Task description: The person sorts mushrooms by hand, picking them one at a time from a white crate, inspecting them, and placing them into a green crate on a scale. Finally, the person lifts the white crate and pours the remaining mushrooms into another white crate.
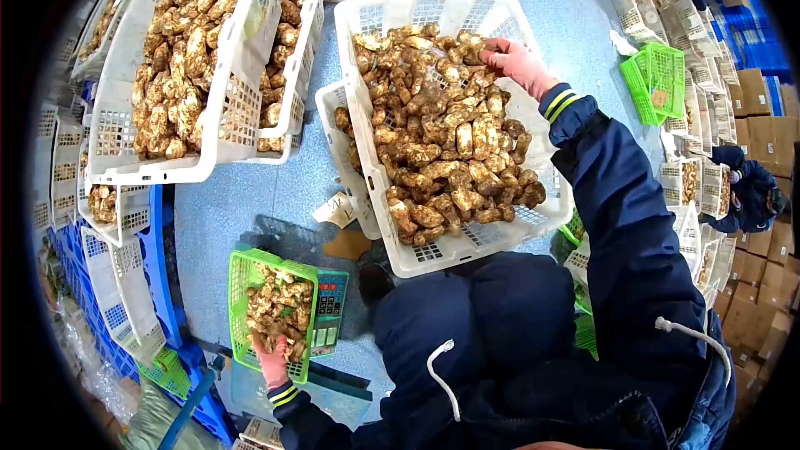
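Note:
A large white crate (546, 204) of thick, brown-and-cream mushrooms (454, 137) stands in front of my knees. At its far right side my right hand (518, 65) reaches in, its fingers closed against a mushroom at the edge of the heap. A small green basket (237, 304) with more mushrooms sits to the lower left, on a scale with a keypad (330, 296). My left hand (272, 363) is at the near end of this basket, fingers apart and touching the mushrooms; their tips are partly hidden.
More white crates of mushrooms (182, 75) stand at the left beside a blue pallet (162, 262). A paper tag (335, 211) lies by the scale. Green baskets (654, 83), another person (744, 187) and stacked cartons (771, 146) are at the right.

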`<state>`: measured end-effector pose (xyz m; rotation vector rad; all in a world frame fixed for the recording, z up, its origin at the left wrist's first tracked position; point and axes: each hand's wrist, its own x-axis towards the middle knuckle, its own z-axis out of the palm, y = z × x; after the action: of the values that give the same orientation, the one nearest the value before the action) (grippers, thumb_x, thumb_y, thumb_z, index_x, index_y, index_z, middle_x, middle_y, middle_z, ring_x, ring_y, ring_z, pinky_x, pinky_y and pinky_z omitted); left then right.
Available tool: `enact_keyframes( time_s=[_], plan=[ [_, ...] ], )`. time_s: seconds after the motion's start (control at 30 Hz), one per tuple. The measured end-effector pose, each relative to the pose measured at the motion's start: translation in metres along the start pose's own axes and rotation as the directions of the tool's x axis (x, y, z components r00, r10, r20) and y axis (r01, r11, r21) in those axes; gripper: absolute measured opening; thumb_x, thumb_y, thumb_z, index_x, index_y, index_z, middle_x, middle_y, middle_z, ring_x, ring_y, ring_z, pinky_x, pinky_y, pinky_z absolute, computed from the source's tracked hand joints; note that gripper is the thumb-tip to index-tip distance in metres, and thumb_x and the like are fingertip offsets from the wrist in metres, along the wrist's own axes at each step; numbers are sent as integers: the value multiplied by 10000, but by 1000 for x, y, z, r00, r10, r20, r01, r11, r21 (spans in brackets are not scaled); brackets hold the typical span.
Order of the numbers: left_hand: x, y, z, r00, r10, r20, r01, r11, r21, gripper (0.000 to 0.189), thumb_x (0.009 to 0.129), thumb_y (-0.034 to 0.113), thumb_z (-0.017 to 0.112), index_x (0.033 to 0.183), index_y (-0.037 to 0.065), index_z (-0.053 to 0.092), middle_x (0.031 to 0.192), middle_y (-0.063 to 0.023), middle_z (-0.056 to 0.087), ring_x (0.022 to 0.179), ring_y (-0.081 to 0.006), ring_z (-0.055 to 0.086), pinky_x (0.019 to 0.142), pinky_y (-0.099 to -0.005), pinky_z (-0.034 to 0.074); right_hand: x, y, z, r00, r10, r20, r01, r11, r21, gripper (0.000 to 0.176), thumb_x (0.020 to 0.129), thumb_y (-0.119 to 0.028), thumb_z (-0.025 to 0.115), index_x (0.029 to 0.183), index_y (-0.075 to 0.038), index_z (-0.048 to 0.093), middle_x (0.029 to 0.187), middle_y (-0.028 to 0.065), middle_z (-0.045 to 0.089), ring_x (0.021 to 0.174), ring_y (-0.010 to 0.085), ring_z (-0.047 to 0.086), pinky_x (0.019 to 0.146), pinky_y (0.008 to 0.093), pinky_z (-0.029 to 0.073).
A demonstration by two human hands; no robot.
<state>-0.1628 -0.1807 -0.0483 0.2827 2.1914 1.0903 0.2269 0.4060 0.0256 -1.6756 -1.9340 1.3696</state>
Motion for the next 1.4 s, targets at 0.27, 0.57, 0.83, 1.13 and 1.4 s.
enact_keyframes(
  time_s=[0.27, 0.57, 0.83, 1.13, 1.4],
  plan=[
    [-15, 167, 103, 964, 213, 157, -204, 976, -71, 399, 847, 98, 512, 1215, -17, 410, 1194, -127, 455, 1033, -187, 462, 893, -273, 354, 12, -25, 27, 976, -213, -49, 92, 602, -793, 238, 826, -233, 461, 1015, -139, 573, 964, 113, 609, 873, 246, 590, 760, 343, 473],
    [-55, 254, 214, 599, 300, 742, 166, 860, -482, 393, 845, 140, 476, 1196, -27, 418, 1171, -141, 491, 1092, -228, 472, 896, -344, 393, 41, 17, 81, 930, -38, 366, 367, 117, -923, 294, 802, -170, 454, 1059, -116, 586, 986, 72, 623, 917, 235, 598, 733, 370, 488],
    [-26, 215, 247, 511, 132, 849, 550, 710, -441, 378, 866, 139, 493, 1208, -2, 419, 1142, -111, 499, 1068, -208, 487, 886, -320, 411, 17, -31, 116, 994, -104, 38, 99, 687, -720, 483, 781, -367, 509, 1134, -43, 449, 973, 176, 597, 924, 298, 580, 777, 367, 457],
    [-25, 210, 243, 526, 167, 834, 556, 674, -486, 416, 870, 217, 519, 1198, -14, 412, 1191, -148, 472, 1114, -273, 466, 900, -388, 414, 23, -28, 52, 909, -351, -227, -103, 337, -936, 236, 830, -127, 449, 1056, -106, 515, 897, 169, 615, 792, 283, 614, 652, 381, 495],
    [-26, 207, 246, 544, 142, 827, 589, 637, -497, 372, 885, 226, 501, 1174, 0, 441, 1162, -133, 495, 1092, -254, 483, 888, -383, 425, 28, -24, 134, 938, -347, 6, 162, 423, -892, 274, 778, -214, 536, 1010, -69, 508, 901, 156, 596, 835, 286, 604, 683, 388, 485]
  ],
)
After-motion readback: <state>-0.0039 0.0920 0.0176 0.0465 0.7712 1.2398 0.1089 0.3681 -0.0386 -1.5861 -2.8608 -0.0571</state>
